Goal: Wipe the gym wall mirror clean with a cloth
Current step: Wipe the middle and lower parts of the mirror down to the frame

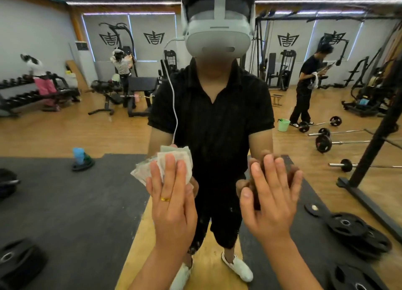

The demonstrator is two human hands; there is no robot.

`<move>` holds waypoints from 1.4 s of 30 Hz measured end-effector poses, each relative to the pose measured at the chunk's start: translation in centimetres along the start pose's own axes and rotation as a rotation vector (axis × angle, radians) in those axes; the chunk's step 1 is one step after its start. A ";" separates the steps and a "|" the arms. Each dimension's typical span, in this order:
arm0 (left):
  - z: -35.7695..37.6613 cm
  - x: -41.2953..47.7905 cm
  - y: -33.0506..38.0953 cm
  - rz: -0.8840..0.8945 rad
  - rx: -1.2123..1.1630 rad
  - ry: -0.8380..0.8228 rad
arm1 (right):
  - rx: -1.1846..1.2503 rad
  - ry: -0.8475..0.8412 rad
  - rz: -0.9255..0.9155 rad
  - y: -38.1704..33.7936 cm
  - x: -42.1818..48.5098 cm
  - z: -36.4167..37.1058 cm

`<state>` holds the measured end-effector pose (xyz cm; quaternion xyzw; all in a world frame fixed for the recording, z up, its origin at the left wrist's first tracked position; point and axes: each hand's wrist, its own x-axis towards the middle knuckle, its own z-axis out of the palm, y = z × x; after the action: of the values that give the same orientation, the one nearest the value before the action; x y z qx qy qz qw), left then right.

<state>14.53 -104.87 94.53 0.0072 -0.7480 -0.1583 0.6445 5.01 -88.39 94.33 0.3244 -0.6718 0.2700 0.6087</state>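
Note:
The wall mirror (82,202) fills the whole head view and reflects the gym and my own figure in black clothes. My left hand (171,202), with a gold ring on one finger, presses a crumpled pale cloth (167,161) flat against the glass at chest height. My right hand (272,200) rests on the mirror to the right of it, fingers spread, holding nothing. The reflections of both hands show just behind the fingertips.
Reflected in the glass: weight plates (352,228) at the lower right, barbells (326,137) on the wooden floor, a green bucket (283,124), a black rack post (378,137), dark mats, benches, machines and other people further back.

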 end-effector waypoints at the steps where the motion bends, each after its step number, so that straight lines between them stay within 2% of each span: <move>1: 0.2 0.1 0.1 0.003 0.013 0.005 | 0.011 -0.001 0.002 0.0 0.0 0.0; 6: 1.2 4.7 1.9 0.091 0.000 -0.001 | 0.033 0.019 0.001 0.4 0.2 0.0; 9: 1.9 7.4 4.1 0.039 -0.071 0.025 | 0.053 0.008 0.015 0.6 -0.1 -0.3; 11: 2.5 6.9 5.1 0.000 -0.098 0.048 | 0.072 0.007 0.016 0.6 -0.1 -0.3; 15: 3.0 1.4 5.7 0.015 -0.032 -0.076 | 0.092 0.007 0.021 0.7 -0.1 -0.3; 17: 3.1 -0.2 5.6 0.043 -0.012 -0.089 | 0.099 0.018 0.015 0.6 -0.2 -0.2; 23: 4.1 5.3 6.9 0.030 -0.081 0.009 | 0.113 0.015 0.010 0.8 -0.3 -0.3; 26: 4.6 5.8 6.3 0.115 0.005 0.043 | 0.116 0.023 0.007 0.8 -0.2 -0.1; 28: 4.8 4.5 5.3 0.154 0.029 0.035 | 0.122 0.015 0.009 0.8 -0.1 -0.2; 33: 4.3 0.7 5.2 0.110 0.041 -0.051 | 0.151 -0.011 0.023 0.9 -0.1 -0.5; 39: 4.5 7.0 8.2 0.135 0.001 -0.060 | 0.175 -0.002 0.054 0.7 0.4 -0.7; 42: 5.0 7.9 8.4 0.192 0.087 -0.035 | 0.203 -0.024 0.072 0.4 0.6 -1.0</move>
<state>10.01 -97.49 103.60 -0.0394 -0.7626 -0.0634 0.6426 5.32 -87.39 95.09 0.3634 -0.6596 0.3542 0.5545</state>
